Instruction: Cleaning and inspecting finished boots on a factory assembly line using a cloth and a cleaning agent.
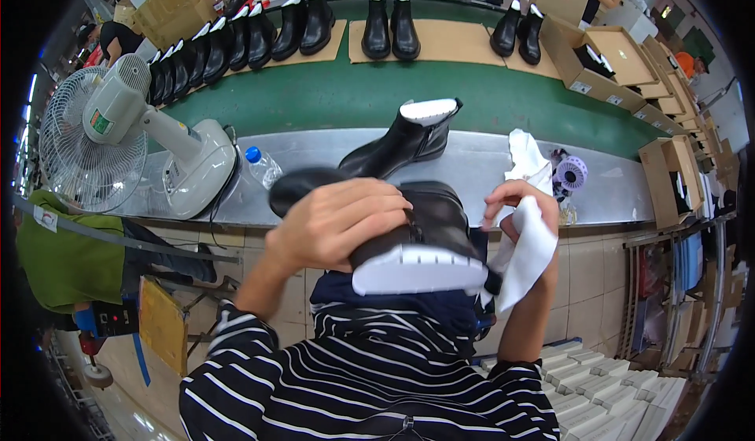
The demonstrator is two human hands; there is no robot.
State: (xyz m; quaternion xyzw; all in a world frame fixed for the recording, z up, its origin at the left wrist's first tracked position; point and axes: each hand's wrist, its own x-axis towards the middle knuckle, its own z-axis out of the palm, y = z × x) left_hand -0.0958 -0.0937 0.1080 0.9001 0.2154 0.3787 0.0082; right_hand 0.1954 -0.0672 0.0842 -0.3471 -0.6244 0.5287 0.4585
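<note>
Boot in hand: a black ankle boot (pixel 425 221) with a white lining, held over my lap, just in front of the steel counter (pixel 480 169).
Left hand: my left hand (pixel 338 225) is closed over the boot's shaft, fingers wrapped across the leather, carrying its weight.
Right hand: my right hand (pixel 523 209) is closed on a white cloth (pixel 525 256), which hangs beside the boot's back edge and looks to touch it.
Second boot: one more black boot (pixel 405 142) lies tipped on the counter just beyond mine, its opening facing right.
Beside it: one crumpled white rag (pixel 525 158), one small purple-and-white roll (pixel 570 175), one clear bottle with a blue cap (pixel 263 166), one white desk fan (pixel 118 138).
Belt: the green conveyor (pixel 330 95) carries boots on cardboard sheets; I count three clear pairs to the right and a packed row on the left, too tight to count surely.
Boxes: open cardboard boxes (pixel 621 63) stand at the right, several, number unclear.
Risk, grip: I judge the smooth leather could slip from my one holding hand if the cloth pushes hard.
Risk, counter: I think the tipped boot could be knocked off the edge if I swing mine forward.
</note>
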